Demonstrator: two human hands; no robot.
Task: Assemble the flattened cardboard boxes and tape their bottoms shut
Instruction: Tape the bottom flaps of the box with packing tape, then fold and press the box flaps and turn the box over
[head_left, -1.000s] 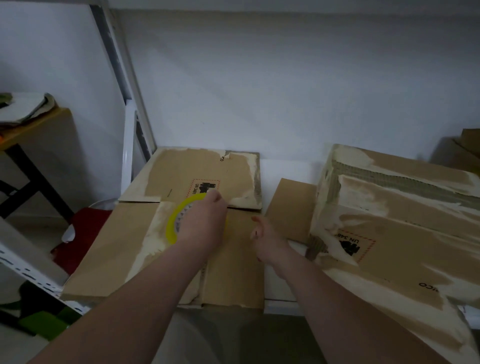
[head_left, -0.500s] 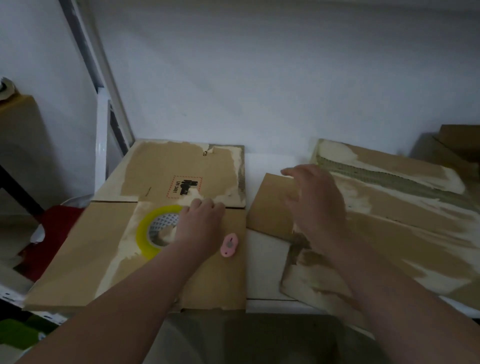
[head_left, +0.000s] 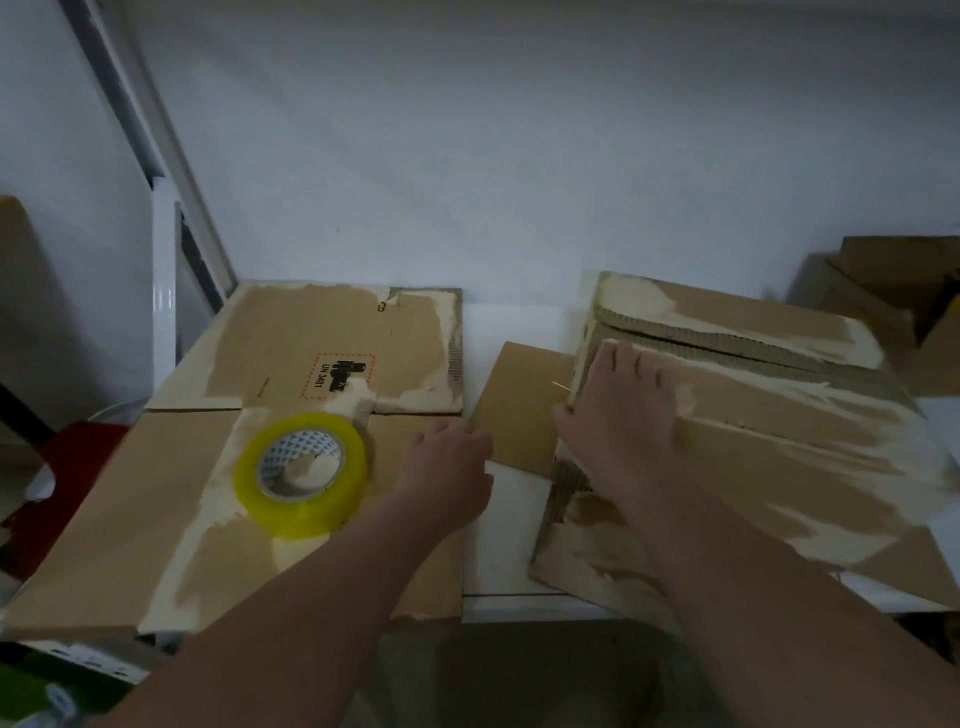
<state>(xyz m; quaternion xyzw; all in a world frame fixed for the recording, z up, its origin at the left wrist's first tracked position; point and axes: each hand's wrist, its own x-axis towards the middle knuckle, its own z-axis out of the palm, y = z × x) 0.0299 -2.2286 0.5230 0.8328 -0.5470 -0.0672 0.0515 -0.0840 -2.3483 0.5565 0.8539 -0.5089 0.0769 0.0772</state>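
- Clearly worn, a flattened box (head_left: 156, 519) lies on the left of the table (head_left: 509, 551). Its brown face is scuffed to pale patches, and the far panel bears a red dashed "UN 3481" label.
- A yellow tape roll (head_left: 304, 475) lies flat on that box near its middle, hole upward.
- On the right sits a stack of flattened boxes (head_left: 779, 441), with torn pale faces and corrugated edges showing.
- The right hand (head_left: 618, 415) rests on the stack's left end, fingers (head_left: 639, 374) straight and spread over the top sheet, thumb at the left edge.
- The left hand (head_left: 447, 467) sits at the flattened box's right edge, just right of the tape roll and apart from it. Its fingers curl downward, and whether they hold anything cannot be told.
- A loose cardboard sheet (head_left: 519, 405) lies between the two hands, partly under the stack.
- Bare white table shows between box and stack. The wall (head_left: 519, 156) closes the far side, and a shelf post (head_left: 166, 338) stands at the left.
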